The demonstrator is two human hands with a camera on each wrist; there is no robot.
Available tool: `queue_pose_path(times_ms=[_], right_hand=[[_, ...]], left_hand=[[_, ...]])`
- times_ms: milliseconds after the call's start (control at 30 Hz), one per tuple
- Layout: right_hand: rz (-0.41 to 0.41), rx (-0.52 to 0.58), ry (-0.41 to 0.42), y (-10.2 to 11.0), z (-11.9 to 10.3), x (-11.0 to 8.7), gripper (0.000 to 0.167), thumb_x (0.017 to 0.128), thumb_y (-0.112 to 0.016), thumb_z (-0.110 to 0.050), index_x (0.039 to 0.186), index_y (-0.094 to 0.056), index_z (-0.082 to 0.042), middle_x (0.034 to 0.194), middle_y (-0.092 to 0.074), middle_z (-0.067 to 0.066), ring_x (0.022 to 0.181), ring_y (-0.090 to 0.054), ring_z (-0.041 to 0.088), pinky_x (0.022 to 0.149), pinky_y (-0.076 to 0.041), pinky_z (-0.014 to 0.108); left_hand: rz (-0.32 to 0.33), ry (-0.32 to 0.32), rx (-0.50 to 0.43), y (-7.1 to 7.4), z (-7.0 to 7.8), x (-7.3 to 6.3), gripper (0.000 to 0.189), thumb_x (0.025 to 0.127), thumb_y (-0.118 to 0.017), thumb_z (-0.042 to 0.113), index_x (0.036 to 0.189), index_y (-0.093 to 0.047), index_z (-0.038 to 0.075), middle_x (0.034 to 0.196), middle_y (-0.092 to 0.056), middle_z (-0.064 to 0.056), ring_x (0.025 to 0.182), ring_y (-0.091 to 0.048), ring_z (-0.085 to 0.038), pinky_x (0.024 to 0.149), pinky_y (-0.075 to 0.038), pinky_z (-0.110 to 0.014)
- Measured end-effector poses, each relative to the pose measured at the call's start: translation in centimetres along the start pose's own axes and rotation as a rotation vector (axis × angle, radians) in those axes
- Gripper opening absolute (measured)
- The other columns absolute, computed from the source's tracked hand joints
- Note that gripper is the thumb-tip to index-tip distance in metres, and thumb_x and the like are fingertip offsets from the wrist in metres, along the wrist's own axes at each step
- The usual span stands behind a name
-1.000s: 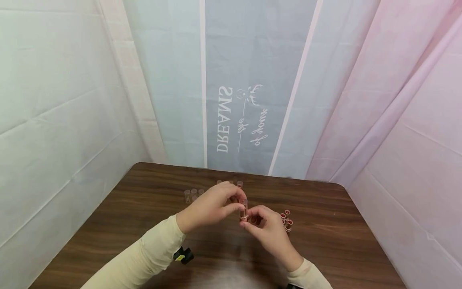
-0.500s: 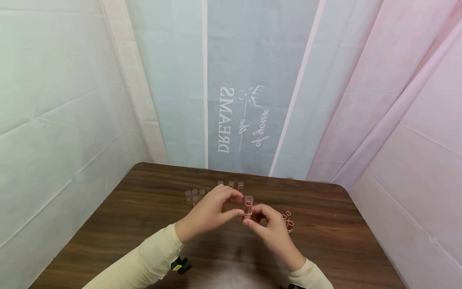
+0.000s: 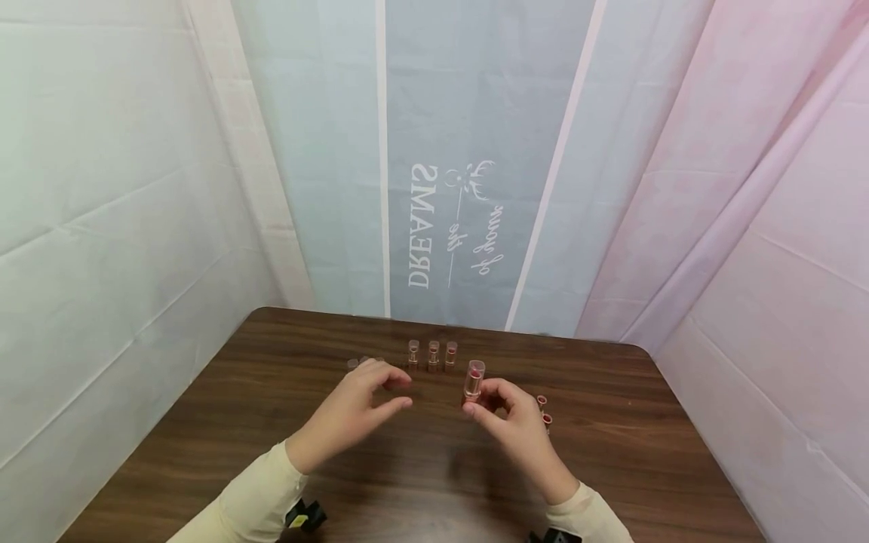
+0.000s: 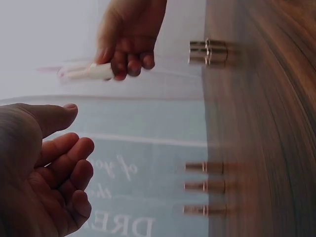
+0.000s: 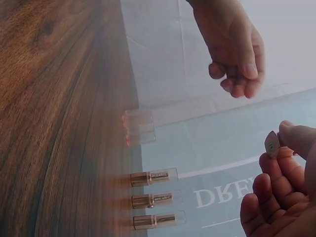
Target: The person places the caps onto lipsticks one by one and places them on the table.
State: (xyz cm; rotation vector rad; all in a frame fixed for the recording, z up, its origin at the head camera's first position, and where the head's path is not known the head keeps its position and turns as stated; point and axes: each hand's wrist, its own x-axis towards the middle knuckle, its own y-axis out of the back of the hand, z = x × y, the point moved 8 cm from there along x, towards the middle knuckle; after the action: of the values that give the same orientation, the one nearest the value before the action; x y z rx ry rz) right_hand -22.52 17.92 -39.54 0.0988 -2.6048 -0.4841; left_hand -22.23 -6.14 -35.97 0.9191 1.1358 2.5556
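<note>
The lipstick is in the air above the desk, close to upright, in front of the person, and its clear cap sits over the top. The right hand pinches it low down, between the thumb and the fingers. The left hand is opened, with the thumb well parted from the bent fingers; it holds nothing and is well apart from the lipstick. As I judge it, the work is to put caps on lipsticks, and it is about in the middle. Three finished lipsticks stand upright in a row at the back of the desk, each one under its own cap, so this part looks done. The lipstick in the right hand seems to be the fourth; whether its cap is pressed fully down, I cannot tell. What is left seems to be, first, to set this one down, probably with the row. Then there are the uncapped lipsticks near the right hand, of which at least two can be seen, partly covered by the hand. The loose caps for them stand behind the left hand, which hides their number.
</note>
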Motion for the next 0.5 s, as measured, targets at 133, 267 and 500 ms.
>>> queue_pose_path(times_ms=[133, 267, 500], right_hand=[[0.001, -0.009, -0.018, -0.1, 0.3, 0.2, 0.019, 0.085, -0.085, -0.015, 0.099, -0.072, -0.015, 0.088, -0.069, -0.002, 0.079, -0.061, 0.008, 0.071, -0.054, 0.027], [0.005, -0.008, -0.044, -0.1, 0.5, 0.2, 0.02, 0.085, -0.084, -0.013, 0.1, -0.072, -0.013, 0.09, -0.07, 0.0, 0.081, -0.061, 0.009, 0.071, -0.054, 0.028], [0.008, -0.063, -0.116, 0.2, 1.6, 0.8, 0.02, 0.084, -0.085, -0.018, 0.096, -0.07, -0.014, 0.087, -0.068, 0.0, 0.079, -0.061, 0.01, 0.068, -0.053, 0.025]], left_hand=[[0.024, 0.028, 0.0, 1.3, -1.3, -0.4, 0.021, 0.091, -0.08, 0.028, 0.109, -0.071, 0.027, 0.103, -0.067, 0.011, 0.092, -0.057, -0.007, 0.078, -0.052, -0.03], [0.032, 0.053, 0.011, 2.1, -2.5, -0.4, 0.018, 0.092, -0.079, 0.028, 0.108, -0.071, 0.026, 0.105, -0.068, 0.009, 0.091, -0.059, -0.008, 0.079, -0.053, -0.031], [0.037, 0.076, 0.03, 2.7, -4.0, -0.6, 0.019, 0.091, -0.08, 0.027, 0.108, -0.071, 0.025, 0.103, -0.068, 0.012, 0.09, -0.061, -0.01, 0.078, -0.053, -0.03]])
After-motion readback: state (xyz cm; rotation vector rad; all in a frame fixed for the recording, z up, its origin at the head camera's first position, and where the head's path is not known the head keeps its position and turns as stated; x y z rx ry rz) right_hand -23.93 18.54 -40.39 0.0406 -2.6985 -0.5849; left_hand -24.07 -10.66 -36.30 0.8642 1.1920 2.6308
